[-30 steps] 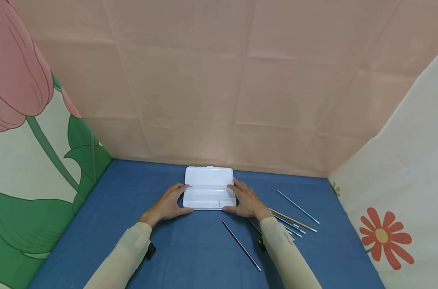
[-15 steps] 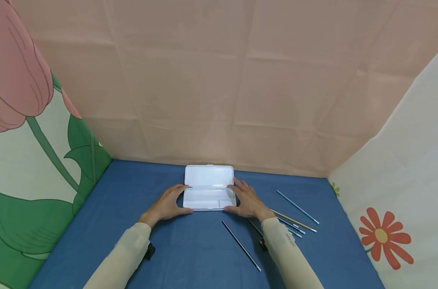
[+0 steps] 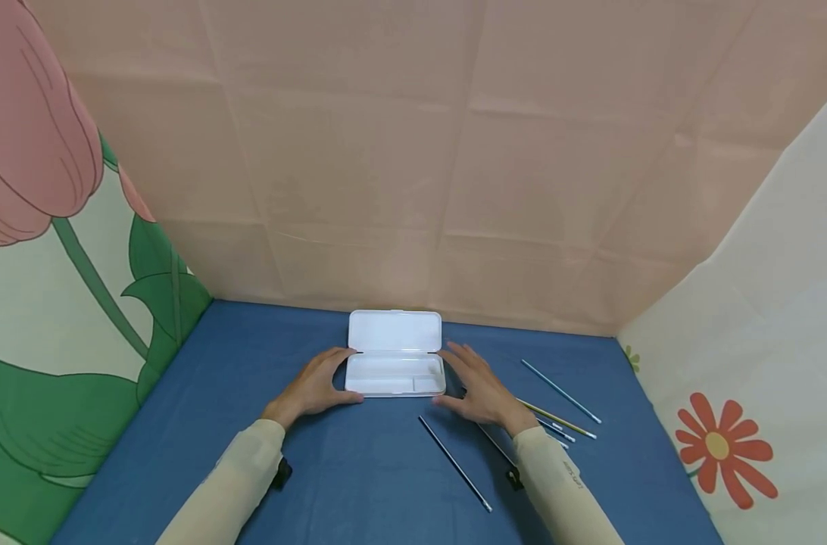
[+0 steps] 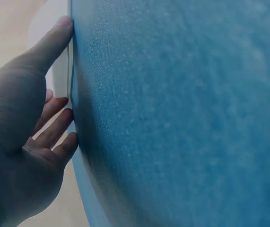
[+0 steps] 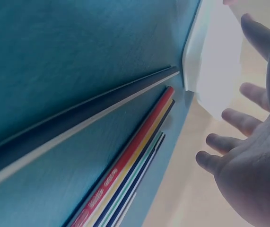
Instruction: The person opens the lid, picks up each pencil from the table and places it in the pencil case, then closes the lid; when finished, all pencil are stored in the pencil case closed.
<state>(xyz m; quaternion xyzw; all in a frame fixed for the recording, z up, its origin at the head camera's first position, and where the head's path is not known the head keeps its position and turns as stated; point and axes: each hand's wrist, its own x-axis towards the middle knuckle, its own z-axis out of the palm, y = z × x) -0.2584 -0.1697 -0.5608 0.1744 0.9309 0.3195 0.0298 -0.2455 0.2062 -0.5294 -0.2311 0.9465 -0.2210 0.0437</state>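
Note:
A white pencil case (image 3: 379, 365) lies with its lid (image 3: 394, 331) raised toward the back wall; no pencils show inside it. My left hand (image 3: 314, 384) holds the case's left end, thumb at the front corner and fingers at the back. In the left wrist view the thumb touches the edge of the case (image 4: 61, 78). Beside the right end, my right hand (image 3: 482, 390) has its fingers spread, holding nothing. The right wrist view shows a gap between these fingers (image 5: 239, 122) and the white case (image 5: 215, 61).
Several pencils lie on the blue cloth (image 3: 359, 477): a dark pencil (image 3: 454, 462) in front, a yellow pencil (image 3: 557, 418) in a group under the right forearm, and a light blue pencil (image 3: 561, 391) farther right. A red pencil (image 5: 120, 165) appears in the right wrist view.
My right hand has moved away from the case's right end, to the right, and its fingers have spread. The lid leans slightly farther back. My left hand stays in place.

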